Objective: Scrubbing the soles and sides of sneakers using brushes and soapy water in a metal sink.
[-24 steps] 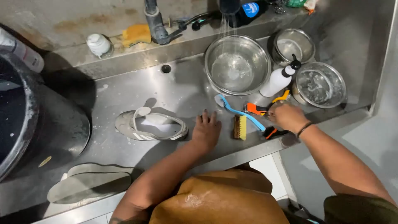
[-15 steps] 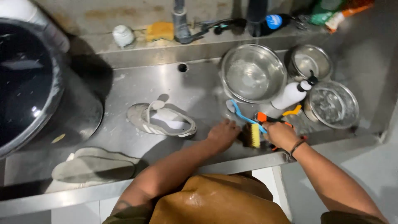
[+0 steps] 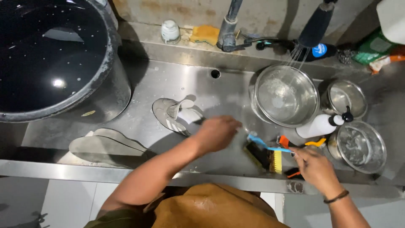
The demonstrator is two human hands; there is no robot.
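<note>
My left hand (image 3: 217, 133) is blurred and hovers over the steel sink floor (image 3: 219, 90), just right of a grey and white shoe (image 3: 173, 114) lying on its side. Its fingers are loosely curled and hold nothing. My right hand (image 3: 316, 169), with a dark wristband, rests at the sink's front edge with its fingers closed on an orange-handled brush (image 3: 294, 173). Just left of it lie a blue-handled brush (image 3: 263, 142) and a scrub brush with yellow bristles (image 3: 270, 159).
A big black pot of dark water (image 3: 55, 59) fills the left. A grey insole (image 3: 105, 145) lies at the front left. Three steel bowls (image 3: 287, 95) (image 3: 346, 98) (image 3: 360, 145) and a white pump bottle (image 3: 320, 125) stand at the right. The sprayer (image 3: 314, 25) runs water into the large bowl. A yellow sponge (image 3: 204, 33) sits on the back ledge.
My left hand has lifted off the sink floor beside the brushes and moved left toward the shoe. The camera has shifted closer. My right hand stays at the brushes.
</note>
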